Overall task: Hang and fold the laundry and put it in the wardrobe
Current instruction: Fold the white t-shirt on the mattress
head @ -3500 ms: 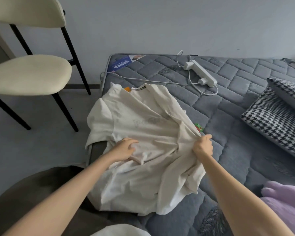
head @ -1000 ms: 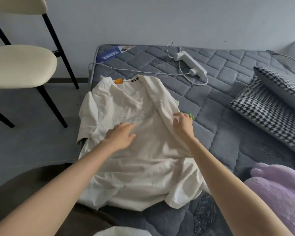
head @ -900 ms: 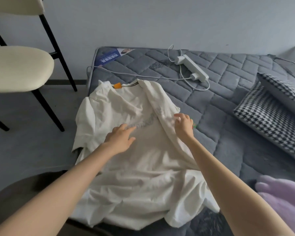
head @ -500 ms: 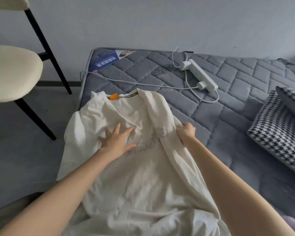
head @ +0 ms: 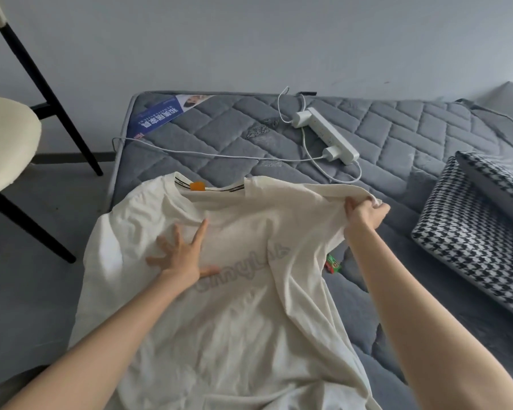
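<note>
A white T-shirt [head: 234, 315] lies front up on the grey quilted mattress [head: 397, 137], its collar with an orange tag pointing to the wall. My left hand [head: 181, 255] presses flat on the chest with fingers spread. My right hand [head: 365, 213] grips the end of the shirt's right sleeve and holds it stretched out to the right, a little above the mattress. Grey lettering shows across the chest, partly under a fold.
A white power strip [head: 329, 137] with plugs and cables lies on the mattress behind the shirt. Houndstooth pillows [head: 471, 232] sit at the right. A small green and red object [head: 333, 264] lies beside the shirt. A cream chair [head: 3, 143] stands on the floor at left.
My right hand has pulled the folded sleeve out to the right and unfolded it. My left hand has stayed pressed on the chest, fingers spread. The camera has moved closer.
</note>
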